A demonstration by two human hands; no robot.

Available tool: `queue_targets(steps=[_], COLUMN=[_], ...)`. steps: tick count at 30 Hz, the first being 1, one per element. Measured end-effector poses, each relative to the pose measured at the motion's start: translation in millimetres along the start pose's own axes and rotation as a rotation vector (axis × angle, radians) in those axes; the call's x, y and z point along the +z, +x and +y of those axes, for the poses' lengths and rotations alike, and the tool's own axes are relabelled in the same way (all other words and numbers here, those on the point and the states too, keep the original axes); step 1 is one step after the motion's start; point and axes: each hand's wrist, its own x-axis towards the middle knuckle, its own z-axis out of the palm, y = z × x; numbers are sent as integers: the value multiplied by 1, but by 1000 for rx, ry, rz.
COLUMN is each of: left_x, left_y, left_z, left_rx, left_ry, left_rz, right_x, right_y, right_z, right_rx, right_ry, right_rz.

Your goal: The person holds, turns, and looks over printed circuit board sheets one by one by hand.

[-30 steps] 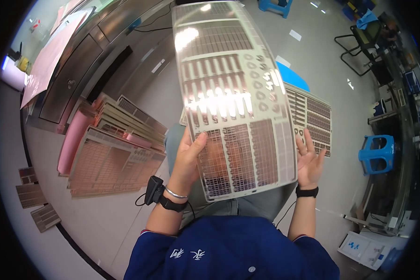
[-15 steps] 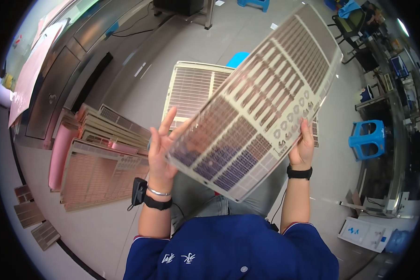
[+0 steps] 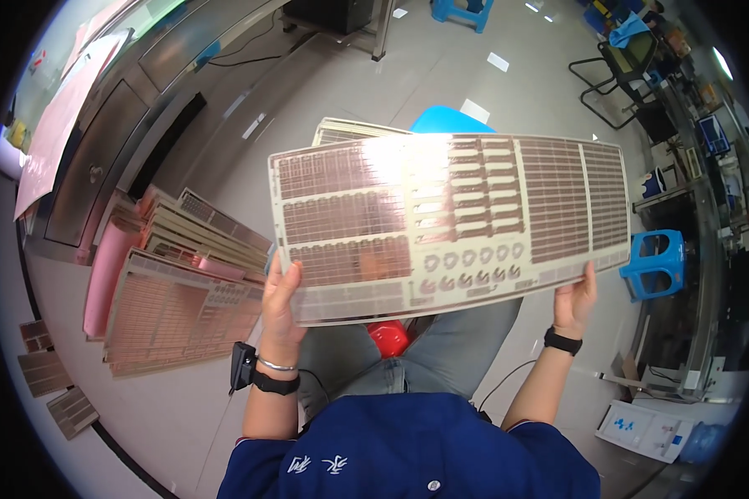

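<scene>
A grey tiled floor (image 3: 366, 96) fills most of the frame. Across its middle spreads a large thin panel (image 3: 466, 287), pale-edged and shiny, patterned with brownish grids, two rows of small rounded shapes and columns of long bars; a bright glare lies on its upper left part, and its lower edge rises toward the right. At the bottom of the frame is the person's blue shirt (image 3: 416, 449), with grey-blue jeans (image 3: 483, 333) above it. A metal cabinet (image 3: 96, 170) stands at the upper left. Below it, left of centre, a leaning stack of similar panels (image 3: 183, 308) has a pink roll (image 3: 112, 283) just beside it. A blue stool (image 3: 657, 266) stands at the right, partly behind the held panel's right end. The left hand (image 3: 281, 312) grips the panel's lower left corner, thumb on the near face, most of its fingers hidden behind. The right hand (image 3: 574, 303) holds the lower edge near the right corner; how far its fingers reach behind is hidden. A red object (image 3: 389, 339) shows between the legs, just under the panel. Smallest is a silver bangle (image 3: 275, 364) on the left wrist, next to a black band (image 3: 275, 382).
</scene>
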Motion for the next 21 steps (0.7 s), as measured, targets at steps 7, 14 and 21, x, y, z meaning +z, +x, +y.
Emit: queue_targets(steps=[7, 14, 21], left_x=[-22, 19, -2], left_y=[3, -18, -11], left_z=[13, -35, -29], left_rx=[16, -116, -88], left_ry=[-156, -201, -272], left_rz=[26, -230, -29], right_x=[-15, 12, 2], right_y=[-14, -11, -18], right_z=[-13, 29, 25], right_rx=[-59, 19, 74], right_ry=[22, 212, 69], right_rz=[32, -60, -155])
